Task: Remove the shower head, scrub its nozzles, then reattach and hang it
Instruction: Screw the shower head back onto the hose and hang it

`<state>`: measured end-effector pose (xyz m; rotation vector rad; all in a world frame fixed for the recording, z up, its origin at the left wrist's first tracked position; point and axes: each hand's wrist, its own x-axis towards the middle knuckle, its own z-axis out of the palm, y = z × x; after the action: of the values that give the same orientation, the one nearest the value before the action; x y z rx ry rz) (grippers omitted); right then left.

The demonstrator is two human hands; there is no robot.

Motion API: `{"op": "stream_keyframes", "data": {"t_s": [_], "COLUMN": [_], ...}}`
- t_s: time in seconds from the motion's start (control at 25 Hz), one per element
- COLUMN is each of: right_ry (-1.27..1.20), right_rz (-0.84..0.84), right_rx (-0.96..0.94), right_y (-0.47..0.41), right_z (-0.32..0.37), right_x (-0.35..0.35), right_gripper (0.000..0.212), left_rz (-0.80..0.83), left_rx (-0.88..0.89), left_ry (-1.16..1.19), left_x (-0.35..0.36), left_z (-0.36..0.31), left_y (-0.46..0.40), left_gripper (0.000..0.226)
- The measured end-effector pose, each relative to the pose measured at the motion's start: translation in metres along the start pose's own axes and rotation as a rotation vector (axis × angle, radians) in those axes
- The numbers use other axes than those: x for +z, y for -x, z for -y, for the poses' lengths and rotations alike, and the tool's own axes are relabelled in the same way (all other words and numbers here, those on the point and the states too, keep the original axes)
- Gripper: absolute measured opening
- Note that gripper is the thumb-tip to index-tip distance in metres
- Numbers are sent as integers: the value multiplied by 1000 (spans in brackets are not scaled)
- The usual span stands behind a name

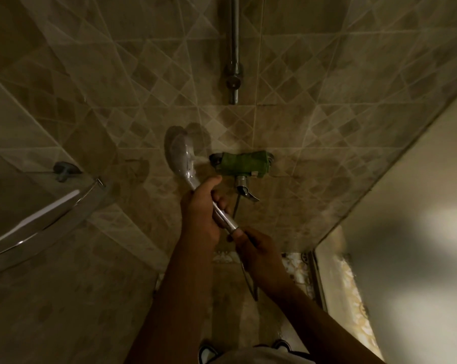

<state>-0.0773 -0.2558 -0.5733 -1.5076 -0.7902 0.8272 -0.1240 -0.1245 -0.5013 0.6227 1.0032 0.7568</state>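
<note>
A chrome shower head points up and to the left in front of the tiled wall, its round face turned away from me. My left hand is wrapped around its handle. Just below, my right hand pinches the hose nut at the handle's lower end, where the dark hose drops toward the floor. The nozzles are hidden from this angle.
The mixer tap, wrapped in green cloth, sits on the wall right of the head, lever below. A vertical chrome riser rail runs above it. A curved glass shelf juts out at left. A glass door edge stands at right.
</note>
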Motion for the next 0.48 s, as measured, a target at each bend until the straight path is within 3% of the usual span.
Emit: {"op": "stream_keyframes", "data": {"t_s": [0.12,0.2,0.28,0.4,0.48], "right_ry": [-516,-585,-452,-30,178], "right_rz": [231,291,214,-51,-176], "right_rx": [231,225,126,-104,-200], "right_y": [0,0,0,2,3], "right_z": [0,2,3,3,1], "right_x": [0,0,0,1,2], "right_gripper": [35,35,31,27,26], "left_rz": [245,452,471,264,219], "left_rx": [-46,-76,-78,45,113], "left_ry": [47,67,39,-69,-55], "left_x": [-9,-14,-12,-8,-4], "left_z": [-8,-17,-21,-14,-9], "left_y": [6,9,14,15,16], "left_gripper": [34,30,20,12,7]}}
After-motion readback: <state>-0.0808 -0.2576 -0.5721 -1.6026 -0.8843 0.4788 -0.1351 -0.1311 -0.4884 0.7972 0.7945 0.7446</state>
